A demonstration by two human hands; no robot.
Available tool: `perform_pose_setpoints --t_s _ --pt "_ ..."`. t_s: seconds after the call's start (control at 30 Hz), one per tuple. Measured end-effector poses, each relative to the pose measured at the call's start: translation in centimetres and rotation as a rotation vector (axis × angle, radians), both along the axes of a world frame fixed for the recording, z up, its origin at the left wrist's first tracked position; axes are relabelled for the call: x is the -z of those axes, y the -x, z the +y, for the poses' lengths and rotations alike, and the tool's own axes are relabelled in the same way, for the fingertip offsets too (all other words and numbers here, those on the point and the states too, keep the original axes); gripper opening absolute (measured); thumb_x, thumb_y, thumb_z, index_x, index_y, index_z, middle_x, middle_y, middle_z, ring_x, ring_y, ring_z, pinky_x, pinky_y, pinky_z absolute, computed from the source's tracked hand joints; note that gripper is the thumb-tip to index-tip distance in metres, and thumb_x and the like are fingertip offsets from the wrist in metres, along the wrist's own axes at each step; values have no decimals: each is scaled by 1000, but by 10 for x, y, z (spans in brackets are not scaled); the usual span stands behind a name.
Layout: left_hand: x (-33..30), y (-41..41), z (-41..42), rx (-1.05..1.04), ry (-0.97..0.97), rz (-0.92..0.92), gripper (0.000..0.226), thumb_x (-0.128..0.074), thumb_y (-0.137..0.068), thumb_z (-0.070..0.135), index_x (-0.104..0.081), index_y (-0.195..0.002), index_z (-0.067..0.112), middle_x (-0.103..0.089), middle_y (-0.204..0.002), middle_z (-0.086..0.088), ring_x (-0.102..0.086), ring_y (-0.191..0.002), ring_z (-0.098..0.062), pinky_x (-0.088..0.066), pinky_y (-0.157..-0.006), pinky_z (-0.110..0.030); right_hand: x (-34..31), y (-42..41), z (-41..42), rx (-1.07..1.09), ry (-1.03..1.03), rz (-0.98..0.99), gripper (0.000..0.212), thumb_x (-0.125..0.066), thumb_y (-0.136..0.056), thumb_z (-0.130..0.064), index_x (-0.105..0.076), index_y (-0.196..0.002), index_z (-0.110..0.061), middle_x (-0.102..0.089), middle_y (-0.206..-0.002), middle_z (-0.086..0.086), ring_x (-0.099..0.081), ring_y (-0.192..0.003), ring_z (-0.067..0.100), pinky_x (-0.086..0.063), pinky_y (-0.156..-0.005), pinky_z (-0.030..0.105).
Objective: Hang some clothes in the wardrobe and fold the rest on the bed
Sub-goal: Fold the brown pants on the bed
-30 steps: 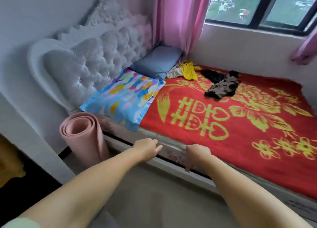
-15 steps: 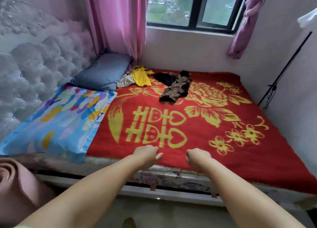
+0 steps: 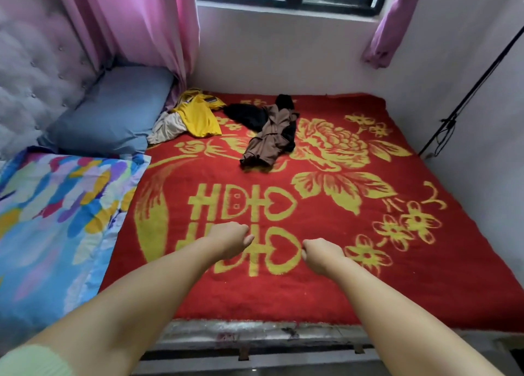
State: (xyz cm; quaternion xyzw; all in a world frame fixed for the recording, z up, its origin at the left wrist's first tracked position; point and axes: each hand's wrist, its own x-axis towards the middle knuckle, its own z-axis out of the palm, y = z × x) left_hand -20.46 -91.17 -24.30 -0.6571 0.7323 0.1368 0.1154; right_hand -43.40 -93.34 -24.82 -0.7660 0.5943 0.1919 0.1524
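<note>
A red bed blanket (image 3: 326,290) with yellow flowers and characters covers the bed. At its far side lies a heap of clothes: a yellow garment (image 3: 198,115), a cream one (image 3: 167,127) beside it, a black one (image 3: 246,115) and a brown one (image 3: 269,137). My left hand (image 3: 229,238) and my right hand (image 3: 321,254) reach out over the near half of the blanket, both with fingers curled and holding nothing. The clothes lie well beyond both hands. No wardrobe is in view.
A blue pillow (image 3: 113,112) and a multicoloured pillow (image 3: 56,220) lie at the left by the tufted headboard (image 3: 31,69). Pink curtain (image 3: 141,27) hangs at the back left, a purple one (image 3: 391,27) at the right. A black stand (image 3: 459,106) leans on the right wall.
The view has swung right and closer over the bed. Both hands have moved forward from the bed's front edge to above the blanket. The rolled pink mat has left the view.
</note>
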Motion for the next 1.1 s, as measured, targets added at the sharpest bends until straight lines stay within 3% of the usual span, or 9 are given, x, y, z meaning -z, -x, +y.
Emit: perform_pose_setpoints --t_s 0.17,0.37,0.57,0.63,0.7,0.77,0.87,1.0,1.1 --pt "42 10 -64 -43 -81 36 42 -28 -102 43 -55 -110 13 -61 -103 -4 -59 -92 -25 -46 -68 -35 37 15 -78 4 -74 -12 31 -33 -100 -27 -57 -115 -15 -62 -117 4 -60 -106 27 -43 -74 31" --pt "84 25 -135 -165 -107 104 38 -29 -103 40 -54 -105 12 -60 -97 -2 -56 -79 -20 -43 -61 -32 71 28 -176 -98 -140 14 31 -32 -100 -25 -57 -113 -12 -62 -117 6 -60 -105 28 -43 -72 33" --pt "161 44 -216 -119 -121 110 42 -31 -102 41 -48 -129 13 -56 -119 -10 -56 -105 -27 -47 -74 -38 132 8 -286 -191 -142 23 30 -34 -99 -20 -58 -114 -10 -63 -114 8 -61 -103 30 -46 -71 35" --pt "188 40 -238 -109 -94 108 45 -33 -102 39 -41 -138 14 -50 -131 -12 -50 -116 -28 -45 -86 -41 155 -9 -308 -211 -110 -16 29 -34 -99 -16 -58 -113 -9 -63 -112 9 -61 -100 31 -44 -67 34" --pt "223 31 -268 -95 -58 73 51 -35 -101 38 -28 -147 15 -36 -147 -14 -35 -135 -28 -33 -107 -44 189 -28 -331 -217 -53 -75 25 -34 -98 -16 -56 -109 -8 -61 -108 10 -59 -97 32 -41 -66 34" --pt "253 21 -294 -80 16 26 57 -34 -101 39 -19 -151 18 -20 -157 -11 -18 -145 -24 -16 -116 -46 215 -45 -346 -220 48 -164 26 -39 -98 -18 -56 -114 -8 -57 -112 11 -55 -104 33 -42 -71 38" --pt "293 2 -332 -133 64 2 61 -30 -101 43 -8 -154 23 -4 -162 -7 -1 -149 -20 -5 -116 -51 248 -74 -372 -245 136 -256 39 -47 -93 -17 -51 -132 -11 -46 -137 11 -43 -124 32 -40 -90 43" --pt "334 -18 -358 -388 -66 147 66 -24 -100 51 6 -153 26 15 -161 -2 15 -147 -17 7 -115 -53 267 -102 -417 -254 173 -285 56 -47 -92 -12 -34 -146 -16 -20 -157 11 -19 -144 26 -26 -111 41" --pt "356 -17 -346 -383 83 115 63 -19 -98 51 2 -153 27 11 -161 1 14 -147 -15 13 -115 -47 275 -121 -470 -252 268 -292 64 -45 -93 -11 -22 -152 -19 -9 -161 9 -10 -148 24 -19 -116 41"
